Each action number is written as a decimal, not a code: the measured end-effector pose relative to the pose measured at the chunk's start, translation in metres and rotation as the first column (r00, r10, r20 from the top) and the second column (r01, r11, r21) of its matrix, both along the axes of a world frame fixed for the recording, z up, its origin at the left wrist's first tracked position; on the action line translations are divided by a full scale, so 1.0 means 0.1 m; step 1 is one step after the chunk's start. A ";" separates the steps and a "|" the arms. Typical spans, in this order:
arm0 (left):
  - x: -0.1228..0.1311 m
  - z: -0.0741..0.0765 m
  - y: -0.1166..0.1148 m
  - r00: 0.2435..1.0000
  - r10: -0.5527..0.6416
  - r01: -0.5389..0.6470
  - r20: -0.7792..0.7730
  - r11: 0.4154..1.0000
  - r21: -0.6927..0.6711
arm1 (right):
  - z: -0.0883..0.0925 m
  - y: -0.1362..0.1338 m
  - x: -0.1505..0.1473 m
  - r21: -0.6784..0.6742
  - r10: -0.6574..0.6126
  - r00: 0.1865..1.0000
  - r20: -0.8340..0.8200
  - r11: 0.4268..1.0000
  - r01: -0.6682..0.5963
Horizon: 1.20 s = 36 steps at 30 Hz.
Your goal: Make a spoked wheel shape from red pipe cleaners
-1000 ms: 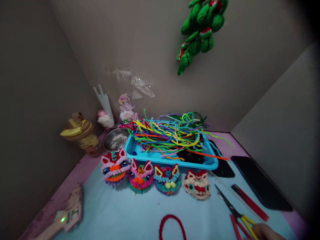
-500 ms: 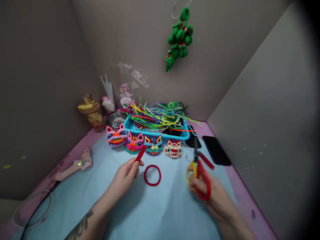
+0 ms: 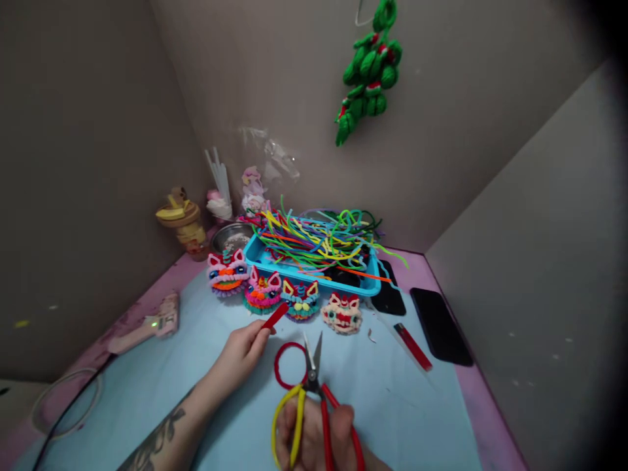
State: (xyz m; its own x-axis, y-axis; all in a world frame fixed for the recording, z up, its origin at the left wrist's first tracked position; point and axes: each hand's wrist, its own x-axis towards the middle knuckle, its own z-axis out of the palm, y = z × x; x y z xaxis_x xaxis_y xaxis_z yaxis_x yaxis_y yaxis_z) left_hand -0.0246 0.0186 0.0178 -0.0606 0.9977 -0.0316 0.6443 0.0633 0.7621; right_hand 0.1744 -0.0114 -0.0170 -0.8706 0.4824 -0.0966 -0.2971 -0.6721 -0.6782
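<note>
My left hand (image 3: pixel 241 353) pinches a short red pipe-cleaner piece (image 3: pixel 275 316) that sticks up to the right. My right hand (image 3: pixel 314 438) grips scissors (image 3: pixel 311 386) with one yellow and one red handle; the blades are parted and point up over a red pipe-cleaner ring (image 3: pixel 288 366) lying on the light blue mat (image 3: pixel 196 405). Beyond the hands stands a row of several pipe-cleaner lion heads (image 3: pixel 262 292).
A blue tray (image 3: pixel 265 261) piled with coloured pipe cleaners (image 3: pixel 324 239) sits behind the row. A glue gun (image 3: pixel 147 325) lies left, a red stick (image 3: pixel 413 347) and two black phones (image 3: pixel 440 326) right. A metal bowl (image 3: pixel 231 237) and yellow-lidded cup (image 3: pixel 182 222) stand at back left.
The view dropped from the tray to the hands. My right hand carried the scissors from the right side to the middle, over the red ring, blades now parted. My left hand kept its red piece.
</note>
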 end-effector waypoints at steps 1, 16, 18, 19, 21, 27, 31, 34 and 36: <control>0.01 -0.01 -0.01 1.000 -0.022 0.022 -0.011 1.000 0.006 | 0.03 0.00 0.00 -0.046 -0.005 1.000 -0.027 0.999 0.004; 0.17 -0.05 -0.30 0.990 -0.134 0.135 -0.032 0.991 0.012 | 0.18 0.07 0.04 -0.050 0.061 0.996 0.065 0.997 -0.058; 0.14 -0.07 -0.29 0.990 -0.141 0.141 -0.005 0.990 -0.002 | 0.22 0.10 0.07 -0.033 0.073 0.993 0.095 0.997 -0.071; 0.12 -0.07 -0.28 0.991 -0.132 0.132 0.005 0.991 -0.004 | 0.24 0.12 0.08 -0.031 0.078 0.990 0.119 0.997 -0.075; 0.08 -0.06 -0.24 0.996 -0.091 0.091 0.007 0.996 -0.014 | 0.28 0.16 0.08 -0.030 0.101 0.984 0.145 0.995 -0.098; 0.06 0.00 -0.23 0.993 -0.114 0.115 -0.015 0.993 0.041 | 0.17 0.18 0.09 -0.025 0.111 0.985 0.133 0.994 -0.109; 0.16 -0.03 -0.31 0.988 -0.147 0.151 -0.043 0.981 0.123 | 0.00 0.14 0.17 -0.018 0.072 0.995 0.070 0.997 -0.071; 0.20 -0.04 -0.33 0.994 -0.092 0.102 -0.061 0.979 0.176 | -0.03 0.10 0.23 0.011 0.073 0.995 0.069 0.997 -0.074; 0.20 -0.03 -0.33 0.995 -0.044 0.061 -0.087 0.978 0.200 | -0.02 0.08 0.26 0.023 0.077 0.994 0.078 0.997 -0.079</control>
State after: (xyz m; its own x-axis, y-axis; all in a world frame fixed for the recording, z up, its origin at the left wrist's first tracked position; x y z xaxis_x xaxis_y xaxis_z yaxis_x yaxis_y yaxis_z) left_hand -0.0047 -0.0141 0.0147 -0.0019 0.9847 0.1740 0.7029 -0.1225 0.7007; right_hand 0.2004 -0.0038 -0.0185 -0.8962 0.4165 -0.1530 -0.1910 -0.6734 -0.7142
